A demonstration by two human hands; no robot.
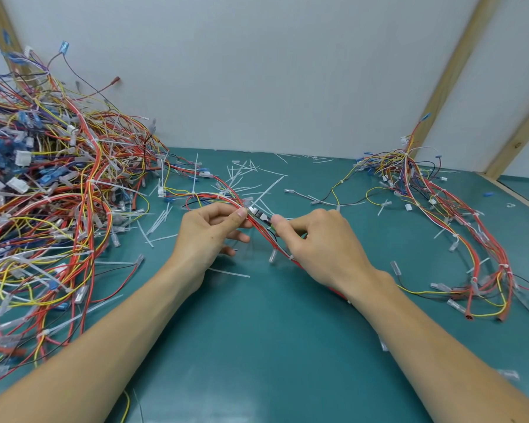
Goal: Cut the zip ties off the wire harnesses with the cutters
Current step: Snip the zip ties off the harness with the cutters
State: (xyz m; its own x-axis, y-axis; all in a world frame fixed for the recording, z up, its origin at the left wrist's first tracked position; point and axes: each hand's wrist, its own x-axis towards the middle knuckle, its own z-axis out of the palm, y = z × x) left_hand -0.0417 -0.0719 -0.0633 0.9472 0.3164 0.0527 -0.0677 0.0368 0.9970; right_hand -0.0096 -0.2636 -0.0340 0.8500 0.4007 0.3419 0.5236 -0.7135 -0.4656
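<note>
Wire piles (pixel 43 190) (2) flanking hands

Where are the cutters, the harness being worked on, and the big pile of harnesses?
cutters (pixel 264 220): head view, dark tip showing beside the right thumb.
harness being worked on (pixel 258 228): head view, red wires between the hands.
big pile of harnesses (pixel 52 190): head view, middle of the tangle at left.

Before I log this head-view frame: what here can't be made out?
- Cutters: only a dark tip and a bit of green show; the right hand covers the rest, so the jaw state is unclear.
- Zip tie at the cut: too small and blurred against the held harness.
- Left hand: its lower fingers are partly hidden behind the palm.
- Left wire pile: cut off by the frame edge.
- Right bundle: ties too small to count.
</note>
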